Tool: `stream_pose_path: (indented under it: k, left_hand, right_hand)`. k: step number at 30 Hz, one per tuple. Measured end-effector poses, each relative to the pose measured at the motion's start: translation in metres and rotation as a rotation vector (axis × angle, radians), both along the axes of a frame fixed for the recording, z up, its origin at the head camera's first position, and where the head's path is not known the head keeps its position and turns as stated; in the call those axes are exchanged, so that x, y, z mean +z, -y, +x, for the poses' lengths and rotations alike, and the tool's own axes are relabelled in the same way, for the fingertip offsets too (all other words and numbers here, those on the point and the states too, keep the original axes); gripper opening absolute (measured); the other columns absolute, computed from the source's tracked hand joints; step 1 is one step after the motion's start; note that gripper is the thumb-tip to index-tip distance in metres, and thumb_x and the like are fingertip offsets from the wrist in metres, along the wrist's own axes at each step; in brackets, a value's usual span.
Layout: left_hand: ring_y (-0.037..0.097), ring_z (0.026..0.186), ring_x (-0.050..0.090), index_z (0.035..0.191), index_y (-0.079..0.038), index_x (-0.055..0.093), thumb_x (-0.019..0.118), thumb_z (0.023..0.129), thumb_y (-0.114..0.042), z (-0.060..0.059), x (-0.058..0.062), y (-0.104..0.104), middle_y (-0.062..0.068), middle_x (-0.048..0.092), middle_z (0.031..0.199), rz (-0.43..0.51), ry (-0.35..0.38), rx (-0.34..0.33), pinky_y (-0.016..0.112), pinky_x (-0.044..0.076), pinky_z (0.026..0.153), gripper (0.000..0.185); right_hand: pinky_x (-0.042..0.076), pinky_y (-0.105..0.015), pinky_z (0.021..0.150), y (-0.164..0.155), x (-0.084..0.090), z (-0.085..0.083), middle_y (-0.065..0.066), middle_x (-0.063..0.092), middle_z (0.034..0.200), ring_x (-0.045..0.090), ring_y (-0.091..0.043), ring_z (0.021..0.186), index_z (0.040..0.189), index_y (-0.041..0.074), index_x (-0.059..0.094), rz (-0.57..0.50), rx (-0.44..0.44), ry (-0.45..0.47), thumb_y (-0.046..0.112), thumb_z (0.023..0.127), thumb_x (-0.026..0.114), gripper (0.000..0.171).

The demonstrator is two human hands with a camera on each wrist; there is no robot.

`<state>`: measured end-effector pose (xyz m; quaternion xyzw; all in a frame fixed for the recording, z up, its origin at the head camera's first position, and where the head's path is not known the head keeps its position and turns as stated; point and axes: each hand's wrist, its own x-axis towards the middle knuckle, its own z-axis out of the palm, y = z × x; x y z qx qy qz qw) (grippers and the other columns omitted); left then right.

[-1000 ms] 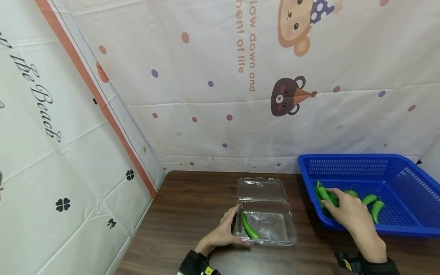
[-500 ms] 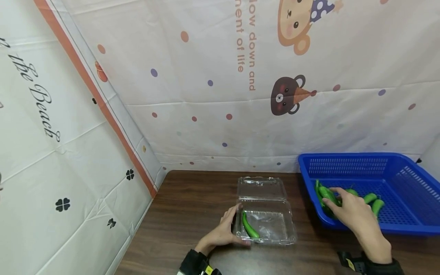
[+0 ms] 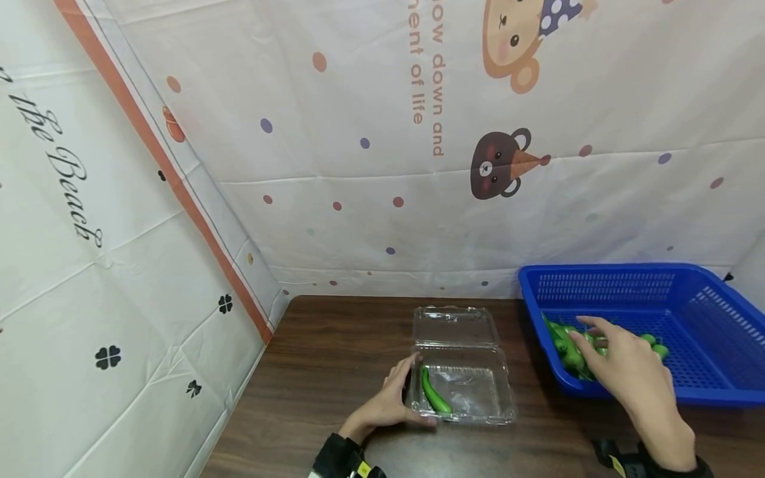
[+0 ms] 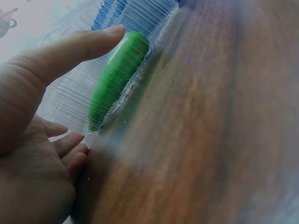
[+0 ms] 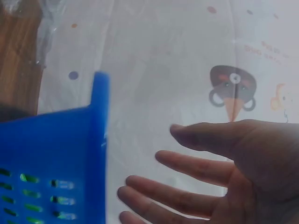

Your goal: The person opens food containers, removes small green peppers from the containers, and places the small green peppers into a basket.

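My left hand [image 3: 388,401] rests against the left side of a clear plastic clamshell container [image 3: 478,392], thumb along its front wall and fingers by its left wall. A single green chili pepper [image 3: 436,395] lies inside, at the container's left; the left wrist view shows this pepper [image 4: 119,79] through the ribbed wall, beside my thumb. My right hand [image 3: 633,368] is over the blue plastic basket [image 3: 711,368], fingers apart and holding nothing. Several green peppers [image 3: 570,358] are heaped near its fingertips, at the basket's left end; the hand hides part of them.
The container's lid [image 3: 455,326] is folded back toward the wall. Brown wooden tabletop [image 3: 299,385] extends to the left. A printed white cloth [image 3: 335,232] hangs behind the table. In the right wrist view, the basket's wall [image 5: 46,144] stands left of the fingers.
My right hand has moved a little to the right and away from the heap. The peppers near its fingertips have shifted in the heap. My left hand and the container stay put.
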<state>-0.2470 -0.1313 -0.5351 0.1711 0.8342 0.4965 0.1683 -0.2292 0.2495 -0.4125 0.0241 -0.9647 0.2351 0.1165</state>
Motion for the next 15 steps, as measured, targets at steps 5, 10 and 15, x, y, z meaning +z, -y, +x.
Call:
stream_pose_path:
  k: [5, 10, 15]
  left_hand:
    - [0.042, 0.156, 0.010, 0.164, -0.033, 0.016, 0.094, 0.073, -0.029, 0.000, 0.001, 0.000, 0.004, 0.022, 0.169, -0.006, -0.001, -0.006, 0.074, 0.015, 0.117, 0.120]
    - [0.041, 0.155, 0.012, 0.164, -0.031, 0.017, 0.094, 0.073, -0.027, -0.001, 0.001, -0.001, 0.004, 0.024, 0.168, -0.002, -0.017, -0.013, 0.073, 0.015, 0.117, 0.119]
    - [0.038, 0.153, 0.017, 0.164, -0.031, 0.018, 0.094, 0.073, -0.026, -0.001, 0.000, 0.001, 0.002, 0.027, 0.167, -0.015, -0.035, -0.009, 0.070, 0.019, 0.117, 0.119]
  right_hand:
    - [0.045, -0.035, 0.045, 0.015, 0.008, 0.010, -0.033, 0.070, 0.113, 0.069, -0.042, 0.077, 0.131, -0.003, 0.063, -0.029, -0.048, -0.104, 0.028, 0.102, 0.064, 0.043]
    - [0.038, -0.031, 0.043, 0.034, 0.017, 0.020, -0.028, 0.073, 0.108, 0.068, -0.031, 0.067, 0.130, 0.001, 0.066, -0.057, -0.041, -0.177, 0.026, 0.101, 0.066, 0.038]
    - [0.048, -0.036, 0.048, 0.062, 0.019, 0.022, -0.023, 0.076, 0.098, 0.071, -0.032, 0.068, 0.123, 0.003, 0.071, -0.092, 0.016, -0.283, 0.020, 0.096, 0.072, 0.032]
